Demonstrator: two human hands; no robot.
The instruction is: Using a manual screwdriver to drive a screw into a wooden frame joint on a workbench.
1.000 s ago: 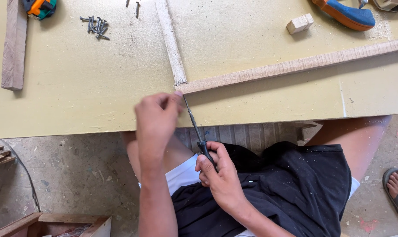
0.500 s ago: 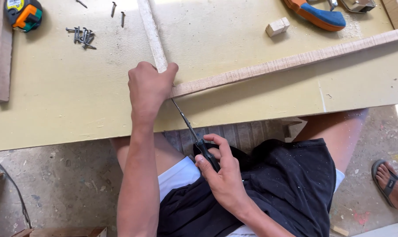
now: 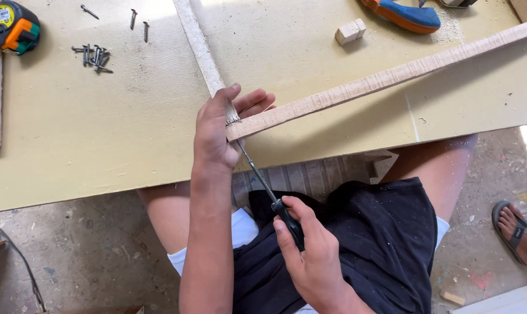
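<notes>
Left hand (image 3: pixel 220 131) pressed flat over the corner where the pale strip (image 3: pixel 196 43) meets the long wood strip (image 3: pixel 391 75), fingers wrapped loosely, pinning the joint on the yellow board (image 3: pixel 100 145). Right hand (image 3: pixel 313 259) closed around the black handle of the screwdriver (image 3: pixel 263 186), tip at the joint's end. I read this as driving a screw; next calls for steady axial pressure, strips held square.

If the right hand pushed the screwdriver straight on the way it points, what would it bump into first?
The right hand aims the screwdriver up at the corner where two wooden strips meet; its tip looks already there, under the left hand.
</notes>
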